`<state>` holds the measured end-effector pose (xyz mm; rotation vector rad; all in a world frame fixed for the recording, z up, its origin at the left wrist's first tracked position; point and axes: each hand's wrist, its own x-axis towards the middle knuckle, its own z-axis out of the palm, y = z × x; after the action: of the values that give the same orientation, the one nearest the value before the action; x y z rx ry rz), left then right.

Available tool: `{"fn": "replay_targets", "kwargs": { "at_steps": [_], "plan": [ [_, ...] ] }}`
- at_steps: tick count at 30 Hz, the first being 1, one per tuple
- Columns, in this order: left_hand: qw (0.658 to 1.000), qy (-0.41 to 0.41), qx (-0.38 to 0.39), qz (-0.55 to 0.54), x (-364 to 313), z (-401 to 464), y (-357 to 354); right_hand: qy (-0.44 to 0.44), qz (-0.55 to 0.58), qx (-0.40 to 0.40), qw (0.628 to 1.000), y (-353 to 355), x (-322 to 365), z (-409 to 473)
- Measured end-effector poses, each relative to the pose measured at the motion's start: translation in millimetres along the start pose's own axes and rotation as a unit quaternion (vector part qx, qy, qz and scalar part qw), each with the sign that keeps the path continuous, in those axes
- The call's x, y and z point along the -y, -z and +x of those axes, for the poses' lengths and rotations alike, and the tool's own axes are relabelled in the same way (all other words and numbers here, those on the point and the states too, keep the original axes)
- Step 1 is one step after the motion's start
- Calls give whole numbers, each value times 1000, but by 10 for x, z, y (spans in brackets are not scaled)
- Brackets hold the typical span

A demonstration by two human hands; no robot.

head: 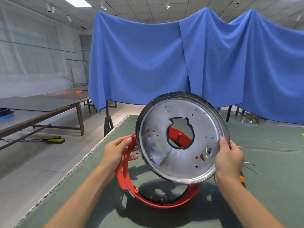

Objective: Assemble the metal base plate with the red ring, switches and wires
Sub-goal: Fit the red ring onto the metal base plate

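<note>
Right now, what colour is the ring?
Red ring, clearest in the head view.

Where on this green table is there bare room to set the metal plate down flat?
The green table is bare near you, below the red ring and between your forearms, and across the far right stretch behind the metal plate. It is crowded by your right hand, where loose wires lie, and under the ring held in your left hand.
</note>
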<state>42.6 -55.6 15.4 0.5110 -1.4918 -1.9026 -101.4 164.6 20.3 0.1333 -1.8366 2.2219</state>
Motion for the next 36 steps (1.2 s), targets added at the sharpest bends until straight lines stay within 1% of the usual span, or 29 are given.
{"fn": "replay_targets", "kwargs": {
  "at_steps": [4,8,11,14,15,17,19,22,24,26,28,29,31,32,33,34,36],
  "plan": [
    [1000,4,-5,-4,116,28,-21,-7,7,-9,1000,-31,-62,-45],
    [1000,-8,-20,-12,210,79,-27,3,-8,-22,1000,-81,-122,-15],
    [1000,-4,-25,8,246,107,-27,-2,-20,-18,1000,-133,-185,2],
    [999,13,28,-10,204,74,-44,1,-30,-14,999,-169,-248,-14],
    [999,7,50,-10,187,57,-56,3,-31,-12,999,-175,-256,-29],
    [996,-38,68,45,170,31,-75,-4,-39,1,999,-180,-253,-65],
    [992,-74,41,99,167,23,-73,-22,-55,30,998,-174,-228,-84],
    [991,-69,-1,116,134,24,-62,-37,-120,100,987,-145,-145,-24],
    [992,-61,-13,114,96,22,-36,3,-190,131,973,-131,-54,74],
    [992,-60,-14,112,59,14,-21,89,-264,138,950,-148,92,191],
    [992,-56,-2,114,31,-2,-10,184,-322,158,915,-207,255,272],
    [992,-54,7,116,20,-8,-8,219,-350,175,894,-251,325,306],
    [990,-53,27,125,-7,-1,3,259,-410,193,853,-333,444,354],
    [989,-59,38,133,-28,7,15,268,-426,196,842,-365,491,379],
    [988,-68,51,132,-59,0,24,271,-425,197,841,-389,525,403],
    [987,-78,62,124,-96,-7,29,272,-411,195,848,-399,544,429],
    [991,-80,51,93,-170,-9,55,263,-383,187,866,-385,537,447]
  ]
}}
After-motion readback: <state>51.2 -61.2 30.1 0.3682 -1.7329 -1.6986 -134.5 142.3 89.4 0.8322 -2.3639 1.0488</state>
